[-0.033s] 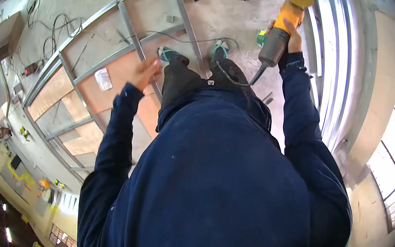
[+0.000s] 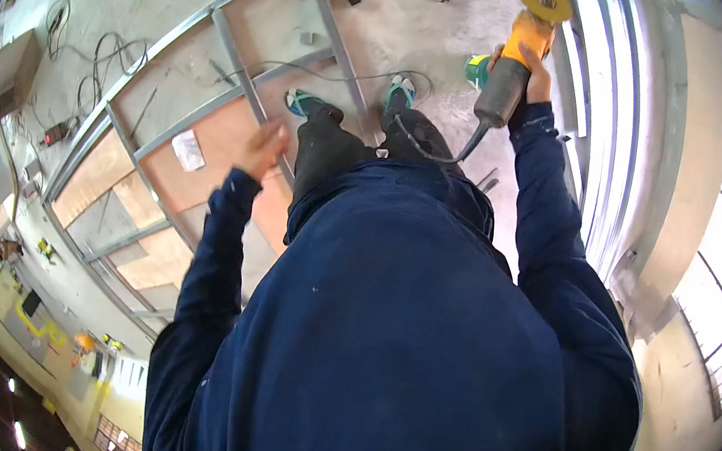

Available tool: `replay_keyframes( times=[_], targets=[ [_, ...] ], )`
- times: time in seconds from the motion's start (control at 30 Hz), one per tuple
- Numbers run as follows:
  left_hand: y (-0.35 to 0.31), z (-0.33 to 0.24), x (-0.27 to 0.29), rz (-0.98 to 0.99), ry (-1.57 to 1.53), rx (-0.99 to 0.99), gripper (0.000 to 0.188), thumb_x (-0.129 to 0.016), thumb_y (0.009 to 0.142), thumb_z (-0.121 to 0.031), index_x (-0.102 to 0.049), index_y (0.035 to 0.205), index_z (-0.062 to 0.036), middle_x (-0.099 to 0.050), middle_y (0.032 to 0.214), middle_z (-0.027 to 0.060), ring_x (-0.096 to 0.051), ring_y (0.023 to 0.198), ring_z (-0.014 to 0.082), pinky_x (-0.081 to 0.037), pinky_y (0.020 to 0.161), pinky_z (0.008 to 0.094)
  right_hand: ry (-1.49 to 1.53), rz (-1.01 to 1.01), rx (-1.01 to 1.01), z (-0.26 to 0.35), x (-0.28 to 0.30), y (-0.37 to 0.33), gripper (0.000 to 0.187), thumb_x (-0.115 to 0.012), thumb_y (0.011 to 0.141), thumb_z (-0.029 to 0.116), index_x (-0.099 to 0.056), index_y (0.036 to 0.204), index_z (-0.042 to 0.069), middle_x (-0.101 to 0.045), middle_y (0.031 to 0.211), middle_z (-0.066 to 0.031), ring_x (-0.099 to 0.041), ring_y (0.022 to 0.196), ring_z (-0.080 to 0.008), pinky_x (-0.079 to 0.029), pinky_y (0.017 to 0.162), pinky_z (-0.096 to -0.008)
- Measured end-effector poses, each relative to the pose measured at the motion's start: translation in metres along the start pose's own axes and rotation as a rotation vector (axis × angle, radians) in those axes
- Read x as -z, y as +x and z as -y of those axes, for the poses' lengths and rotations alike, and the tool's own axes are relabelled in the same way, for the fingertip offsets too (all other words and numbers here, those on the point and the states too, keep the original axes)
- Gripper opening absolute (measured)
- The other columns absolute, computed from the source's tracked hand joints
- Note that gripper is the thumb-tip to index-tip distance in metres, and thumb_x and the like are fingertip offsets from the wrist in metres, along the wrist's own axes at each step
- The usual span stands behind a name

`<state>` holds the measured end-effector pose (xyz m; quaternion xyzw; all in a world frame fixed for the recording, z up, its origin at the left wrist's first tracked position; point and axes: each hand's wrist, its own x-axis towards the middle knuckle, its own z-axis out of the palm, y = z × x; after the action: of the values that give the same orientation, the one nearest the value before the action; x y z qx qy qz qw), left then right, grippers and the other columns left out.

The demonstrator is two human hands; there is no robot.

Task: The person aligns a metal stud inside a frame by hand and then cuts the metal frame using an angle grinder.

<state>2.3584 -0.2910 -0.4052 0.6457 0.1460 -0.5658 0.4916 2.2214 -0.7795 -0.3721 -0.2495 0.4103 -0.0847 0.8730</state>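
Observation:
My right hand [image 2: 538, 78] is wrapped round the body of an orange-and-dark angle grinder [image 2: 501, 89], held out at the far right. A yellow disc [image 2: 546, 3] sits at the grinder's far end, and its power cord [image 2: 472, 142] hangs back toward my legs. My left hand [image 2: 265, 151] hovers over the metal frame, near my left leg. Motion smears its fingers, and I see nothing held in it. Below lies the grey metal-channel frame [image 2: 241, 66] on the floor, with my sandalled feet beside its bars.
Long shiny metal channels [image 2: 606, 102] stretch along the right. A green container [image 2: 476, 71] stands behind the grinder. Tangled cables [image 2: 113, 55] lie at the far left, and a cord crosses the frame by my feet. A white sheet [image 2: 189, 149] rests on a brownish panel [image 2: 215, 131].
My left hand has come slightly nearer to my body. The grinder has stayed in my right hand, almost in the same place.

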Motion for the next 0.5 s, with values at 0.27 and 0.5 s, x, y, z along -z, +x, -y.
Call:
replay_keyframes(
  times=[0.27,0.5],
  targets=[
    [-0.045,0.024,-0.100,0.134,0.518,-0.218,0.047,-0.056,0.089,-0.036,-0.053,0.122,-0.0025,-0.059,0.114,0.0155,-0.055,0.107,0.0228,-0.041,0.093,0.0330,0.412,-0.256,0.115,-0.008,0.134,-0.051,0.049,-0.061,0.078,0.025,-0.036,0.110,-0.003,-0.051,0.092,-0.0202,-0.058,0.080,-0.0309,-0.053,0.068,-0.0437],
    [-0.012,0.108,-0.049,-0.176,0.619,-0.160,0.052,-0.055,0.090,-0.039,-0.049,0.126,-0.0017,-0.055,0.122,0.0196,-0.050,0.118,0.0268,-0.038,0.098,0.0327,0.516,-0.533,0.078,-0.061,0.179,-0.077,0.050,-0.061,0.075,0.030,-0.038,0.109,0.001,-0.053,0.086,-0.0174,-0.059,0.075,-0.0315,-0.052,0.068,-0.0430]
  ],
)
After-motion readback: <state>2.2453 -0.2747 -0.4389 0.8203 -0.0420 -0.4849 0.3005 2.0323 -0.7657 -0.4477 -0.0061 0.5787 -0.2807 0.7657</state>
